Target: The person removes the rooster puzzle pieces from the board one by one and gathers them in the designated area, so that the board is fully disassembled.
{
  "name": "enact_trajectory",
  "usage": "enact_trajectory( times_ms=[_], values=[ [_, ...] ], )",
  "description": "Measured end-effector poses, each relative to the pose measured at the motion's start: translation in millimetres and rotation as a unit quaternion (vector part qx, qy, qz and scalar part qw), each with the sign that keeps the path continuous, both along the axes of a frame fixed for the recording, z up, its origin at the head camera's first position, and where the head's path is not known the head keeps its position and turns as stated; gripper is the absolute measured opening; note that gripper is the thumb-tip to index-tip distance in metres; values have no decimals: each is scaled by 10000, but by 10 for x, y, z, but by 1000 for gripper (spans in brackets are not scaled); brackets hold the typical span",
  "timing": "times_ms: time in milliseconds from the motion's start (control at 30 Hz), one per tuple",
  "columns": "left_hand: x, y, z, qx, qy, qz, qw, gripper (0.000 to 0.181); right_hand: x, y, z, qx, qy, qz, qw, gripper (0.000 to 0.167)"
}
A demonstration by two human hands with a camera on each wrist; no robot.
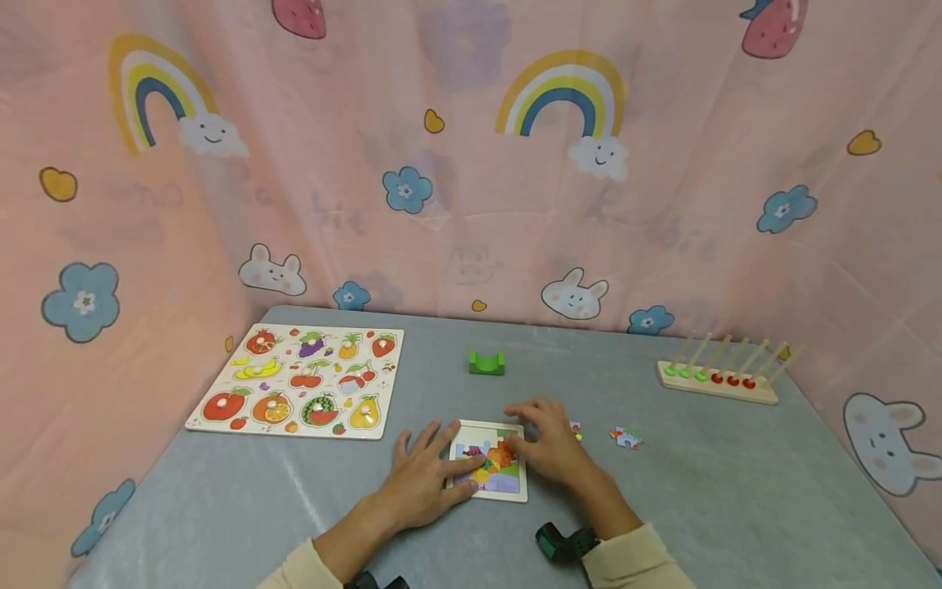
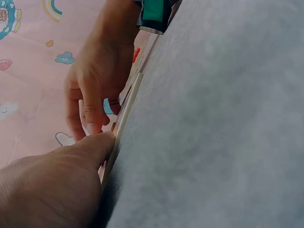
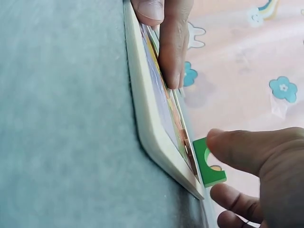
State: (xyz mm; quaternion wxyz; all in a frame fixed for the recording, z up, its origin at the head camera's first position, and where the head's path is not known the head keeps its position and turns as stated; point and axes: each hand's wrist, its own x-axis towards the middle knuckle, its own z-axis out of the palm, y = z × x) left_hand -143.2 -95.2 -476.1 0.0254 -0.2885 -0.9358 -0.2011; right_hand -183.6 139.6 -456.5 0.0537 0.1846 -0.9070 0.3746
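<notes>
A small square jigsaw puzzle in a pale wooden frame [image 1: 488,496] lies on the table, with colourful pieces filling most of it and a bare strip along the top left. My left hand [image 1: 418,483] rests on its left side, fingers spread, the thumb and index finger reaching over the picture. Over the upper right corner hovers my right hand [image 1: 553,446], thumb apart from the bent fingers; in the right wrist view nothing shows between them. Just right of that hand lie a partly hidden jigsaw piece [image 1: 576,429] and some loose jigsaw pieces [image 1: 626,438].
A fruit peg board [image 1: 334,399] lies at the left of the grey table [image 1: 706,507]. Behind the puzzle stands a green block [image 1: 486,365] with a curved notch. At the back right is a wooden bead counter [image 1: 721,386] with upright sticks. A pink patterned curtain surrounds the table.
</notes>
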Motion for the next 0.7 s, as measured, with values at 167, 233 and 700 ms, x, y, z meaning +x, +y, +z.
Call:
enact_trajectory(
  times_ms=[167, 233, 700],
  values=[
    [-3, -1, -8, -17, -4, -2, 10000, 40, 12, -17, -27, 264, -57, -80, 9996, 29],
    [-3, -2, -12, -20, -4, -2, 10000, 40, 12, -22, -36, 314, 12, -57, 9995, 28],
    [3, -3, -10, 25, 16, -9, 10000, 40, 16, -61, -19, 979, 77, -34, 9952, 15]
  ],
)
